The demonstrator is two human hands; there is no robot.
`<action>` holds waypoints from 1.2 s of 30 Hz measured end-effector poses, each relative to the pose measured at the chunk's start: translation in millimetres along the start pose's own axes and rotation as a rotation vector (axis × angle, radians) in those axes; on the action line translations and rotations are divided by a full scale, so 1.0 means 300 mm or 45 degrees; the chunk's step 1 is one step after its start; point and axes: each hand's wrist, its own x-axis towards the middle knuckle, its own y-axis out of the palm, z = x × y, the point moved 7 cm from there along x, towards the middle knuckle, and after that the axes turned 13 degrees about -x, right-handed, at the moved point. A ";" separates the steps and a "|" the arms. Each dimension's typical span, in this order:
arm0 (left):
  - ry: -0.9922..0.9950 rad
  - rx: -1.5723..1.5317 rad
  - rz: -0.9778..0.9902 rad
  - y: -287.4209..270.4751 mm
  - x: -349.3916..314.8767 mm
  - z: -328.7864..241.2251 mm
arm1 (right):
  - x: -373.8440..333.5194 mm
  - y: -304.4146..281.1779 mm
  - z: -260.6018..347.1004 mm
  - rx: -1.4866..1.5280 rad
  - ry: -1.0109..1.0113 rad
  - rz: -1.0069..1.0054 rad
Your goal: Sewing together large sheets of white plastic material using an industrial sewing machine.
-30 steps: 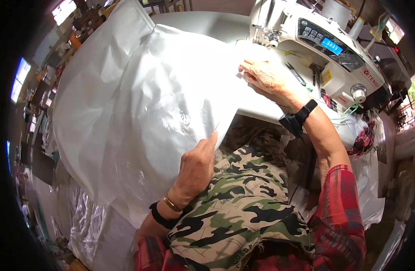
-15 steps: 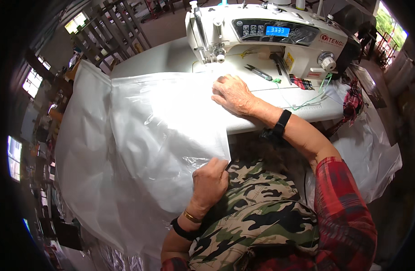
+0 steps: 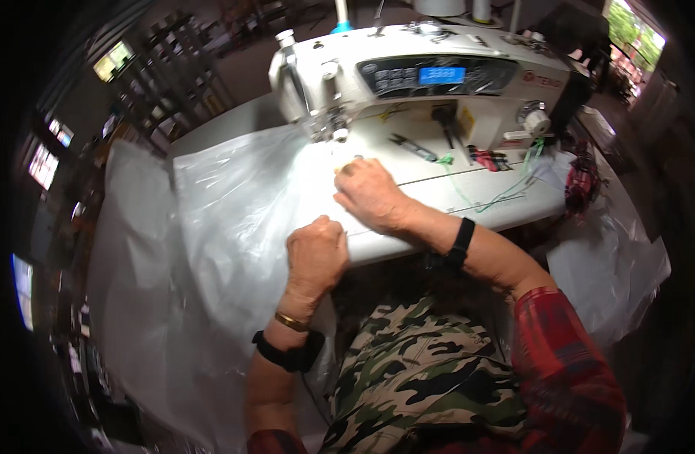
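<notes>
Upward from the lower centre comes the left hand [image 3: 317,250], now just beside the right hand [image 3: 372,195] at mid-frame. Its fingers are curled closed, seemingly gripping the sheet [image 3: 234,197], which spreads from the centre to the lower left. The right hand's fingers bend down below the machine [image 3: 438,60]; whether they pinch anything, I cannot tell. The sheet looks slick and its slack hangs low, so its weight could drag the edge crooked. Fingers this near the machine's head risk being caught; the loose thread [image 3: 461,195] at right could snag.
</notes>
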 end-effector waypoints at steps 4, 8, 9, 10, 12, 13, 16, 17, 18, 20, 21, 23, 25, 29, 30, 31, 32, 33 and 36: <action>0.014 0.051 -0.014 0.030 0.112 0.067 | 0.001 0.050 -0.005 -0.228 -0.066 -0.087; -0.043 0.197 -0.077 0.046 0.169 0.124 | -0.002 0.019 0.001 -0.058 0.037 -0.062; -0.007 0.169 -0.079 0.051 0.180 0.132 | 0.000 0.026 0.005 -0.112 0.038 -0.069; -0.007 0.186 -0.102 0.051 0.188 0.152 | 0.002 0.046 0.008 -0.162 0.045 -0.018; -0.027 0.231 -0.108 0.045 0.187 0.180 | -0.002 0.035 0.020 -0.048 0.052 -0.151; -0.085 0.103 -0.096 0.039 0.172 0.204 | 0.000 0.047 0.014 -0.031 0.049 -0.149; -0.216 -0.075 -0.007 -0.036 0.058 0.140 | 0.015 0.065 0.047 -0.094 0.043 -0.091; -0.174 -0.115 -0.072 -0.069 0.016 0.089 | 0.019 0.084 0.026 -0.115 0.061 -0.127; -0.145 -0.026 -0.041 -0.094 -0.018 0.066 | 0.027 0.088 -0.007 -0.056 0.085 -0.130; -0.250 0.136 -0.083 -0.157 -0.081 0.039 | 0.008 0.014 -0.031 -0.014 0.018 -0.221; -0.280 0.177 -0.134 -0.185 -0.126 0.095 | 0.016 0.011 -0.033 0.033 0.042 -0.155; -0.465 0.428 -0.152 -0.235 -0.224 0.270 | 0.022 0.019 -0.045 0.230 0.095 -0.042; -0.361 0.410 -0.165 -0.268 -0.306 0.399 | -0.019 -0.057 0.007 0.580 0.383 -0.088; -0.297 0.242 -0.173 -0.279 -0.296 0.422 | -0.178 -0.138 0.134 0.597 0.169 -0.272; -0.278 0.233 -0.178 -0.272 -0.297 0.436 | -0.239 -0.156 0.202 0.652 0.102 -0.208; -0.261 0.230 -0.182 -0.272 -0.300 0.442 | -0.288 -0.121 0.252 0.777 0.141 -0.042; -0.260 0.230 -0.175 -0.268 -0.295 0.440 | -0.331 -0.065 0.295 0.900 0.182 0.124; -0.266 0.183 -0.171 -0.264 -0.287 0.437 | -0.368 0.008 0.317 1.084 0.318 0.329; -0.281 0.118 -0.154 -0.271 -0.283 0.449 | -0.427 0.167 0.381 1.477 0.687 0.718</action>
